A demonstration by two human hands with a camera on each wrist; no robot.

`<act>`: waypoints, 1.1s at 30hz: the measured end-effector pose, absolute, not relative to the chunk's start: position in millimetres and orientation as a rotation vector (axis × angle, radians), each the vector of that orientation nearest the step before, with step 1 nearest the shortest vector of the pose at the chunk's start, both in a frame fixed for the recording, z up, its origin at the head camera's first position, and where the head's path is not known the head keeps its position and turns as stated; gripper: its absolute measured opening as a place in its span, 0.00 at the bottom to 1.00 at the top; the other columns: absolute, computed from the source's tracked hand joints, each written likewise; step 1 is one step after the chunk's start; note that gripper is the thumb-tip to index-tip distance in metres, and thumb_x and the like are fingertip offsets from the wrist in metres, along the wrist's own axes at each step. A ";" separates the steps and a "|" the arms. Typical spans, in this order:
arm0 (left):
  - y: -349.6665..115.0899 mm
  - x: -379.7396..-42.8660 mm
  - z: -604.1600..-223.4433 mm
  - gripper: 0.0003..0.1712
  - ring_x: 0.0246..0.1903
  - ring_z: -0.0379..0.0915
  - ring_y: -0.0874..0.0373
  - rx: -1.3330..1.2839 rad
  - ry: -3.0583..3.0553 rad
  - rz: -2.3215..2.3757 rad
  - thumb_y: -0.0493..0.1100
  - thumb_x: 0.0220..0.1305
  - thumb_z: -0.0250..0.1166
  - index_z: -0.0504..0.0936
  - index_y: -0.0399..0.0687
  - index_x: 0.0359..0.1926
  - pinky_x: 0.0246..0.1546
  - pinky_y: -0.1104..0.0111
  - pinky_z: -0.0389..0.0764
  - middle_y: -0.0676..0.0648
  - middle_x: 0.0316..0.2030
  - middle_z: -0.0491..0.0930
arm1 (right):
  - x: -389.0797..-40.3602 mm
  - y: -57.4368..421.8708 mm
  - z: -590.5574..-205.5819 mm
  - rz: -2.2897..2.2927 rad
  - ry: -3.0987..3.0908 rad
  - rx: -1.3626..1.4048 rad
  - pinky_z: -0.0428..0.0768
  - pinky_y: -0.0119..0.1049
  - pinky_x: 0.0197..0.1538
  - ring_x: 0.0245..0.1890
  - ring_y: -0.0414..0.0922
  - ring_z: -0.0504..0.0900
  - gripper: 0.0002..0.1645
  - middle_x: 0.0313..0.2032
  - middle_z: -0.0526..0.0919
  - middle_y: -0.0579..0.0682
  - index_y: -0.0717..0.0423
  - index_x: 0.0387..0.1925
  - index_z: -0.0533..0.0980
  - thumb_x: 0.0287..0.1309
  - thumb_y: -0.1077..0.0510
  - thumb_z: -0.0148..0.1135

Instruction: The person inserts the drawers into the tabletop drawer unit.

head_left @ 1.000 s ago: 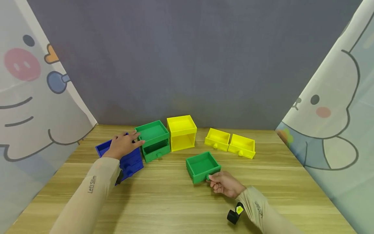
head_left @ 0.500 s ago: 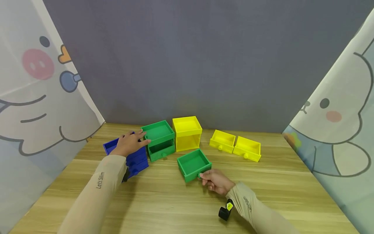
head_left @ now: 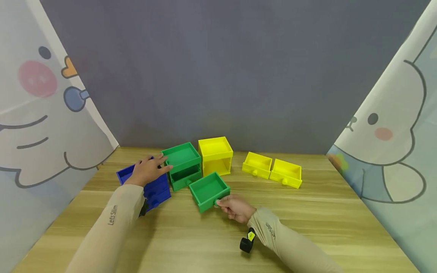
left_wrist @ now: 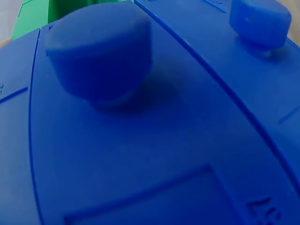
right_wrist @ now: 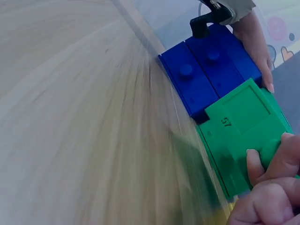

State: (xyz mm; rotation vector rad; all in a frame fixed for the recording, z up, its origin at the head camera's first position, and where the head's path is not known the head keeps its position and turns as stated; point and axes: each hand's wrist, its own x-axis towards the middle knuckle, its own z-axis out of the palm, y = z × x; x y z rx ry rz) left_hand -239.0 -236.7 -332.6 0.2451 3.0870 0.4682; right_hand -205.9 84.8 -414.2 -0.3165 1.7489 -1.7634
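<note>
My right hand (head_left: 236, 208) pinches the round knob of a loose green drawer (head_left: 209, 191) between thumb and fingers. The drawer is upright, just in front of the green cabinet (head_left: 181, 156), whose upper slot gapes above a lower drawer (head_left: 186, 182). In the right wrist view the drawer's front (right_wrist: 243, 117) shows a raised frame and the number 57. My left hand (head_left: 146, 170) lies over the blue cabinet (head_left: 158, 191), fingers stretched to the green cabinet's left rim. Two knobbed blue drawer fronts (left_wrist: 122, 150) fill the left wrist view.
A yellow cabinet (head_left: 216, 149) with an open front stands right of the green one. Two loose yellow drawers (head_left: 257, 165) sit side by side farther right on the wooden table (head_left: 191, 242). A grey cloth backdrop (head_left: 218, 76) rises behind, with printed cloths at both sides.
My right hand has carried the green drawer leftward, from the table's middle to right before the green cabinet. My left hand stays at the blue and green cabinets. The head view has shifted slightly.
</note>
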 end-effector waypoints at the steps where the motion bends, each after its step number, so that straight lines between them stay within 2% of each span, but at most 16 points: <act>1: -237.4 -239.0 -332.6 0.39 0.68 0.42 0.29 0.245 3.088 0.464 0.61 0.69 0.52 0.61 0.42 0.71 0.61 0.33 0.44 0.35 0.70 0.55 | -206.0 81.2 -413.7 -1.757 1.755 -0.316 0.57 0.23 0.19 0.13 0.32 0.56 0.14 0.15 0.66 0.39 0.68 0.35 0.78 0.68 0.60 0.53; 5: -238.6 -239.0 -332.3 0.39 0.67 0.43 0.29 0.265 3.094 0.467 0.61 0.69 0.53 0.62 0.42 0.70 0.61 0.33 0.45 0.35 0.70 0.56 | -204.6 70.1 -410.9 -1.749 1.772 -0.319 0.58 0.24 0.19 0.13 0.33 0.54 0.16 0.14 0.63 0.39 0.72 0.40 0.77 0.68 0.59 0.53; 15: -239.0 -238.3 -332.9 0.38 0.67 0.45 0.29 0.288 3.103 0.447 0.60 0.69 0.53 0.62 0.41 0.70 0.60 0.32 0.47 0.35 0.70 0.56 | -205.9 48.8 -407.3 -1.773 1.753 -0.332 0.57 0.24 0.18 0.11 0.33 0.53 0.20 0.11 0.57 0.39 0.78 0.43 0.74 0.68 0.59 0.53; 22: -239.8 -237.3 -332.4 0.38 0.67 0.44 0.29 0.287 3.100 0.452 0.60 0.69 0.53 0.62 0.41 0.71 0.60 0.32 0.46 0.35 0.70 0.56 | -209.2 37.8 -406.6 -1.776 1.755 -0.319 0.57 0.24 0.18 0.11 0.33 0.52 0.17 0.12 0.58 0.39 0.75 0.42 0.74 0.67 0.59 0.54; 29: -238.4 -237.8 -332.1 0.38 0.67 0.44 0.29 0.288 3.096 0.463 0.60 0.69 0.53 0.62 0.42 0.71 0.60 0.33 0.46 0.35 0.70 0.56 | -210.7 33.5 -404.3 -1.788 1.761 -0.295 0.57 0.23 0.17 0.12 0.33 0.52 0.20 0.12 0.58 0.39 0.77 0.44 0.73 0.68 0.58 0.53; 33: -238.4 -237.3 -331.7 0.38 0.67 0.43 0.29 0.266 3.096 0.473 0.59 0.69 0.53 0.61 0.41 0.71 0.61 0.33 0.45 0.35 0.70 0.55 | -213.5 30.3 -404.5 -1.794 1.778 -0.292 0.58 0.22 0.17 0.12 0.33 0.53 0.18 0.13 0.58 0.39 0.75 0.41 0.74 0.68 0.58 0.53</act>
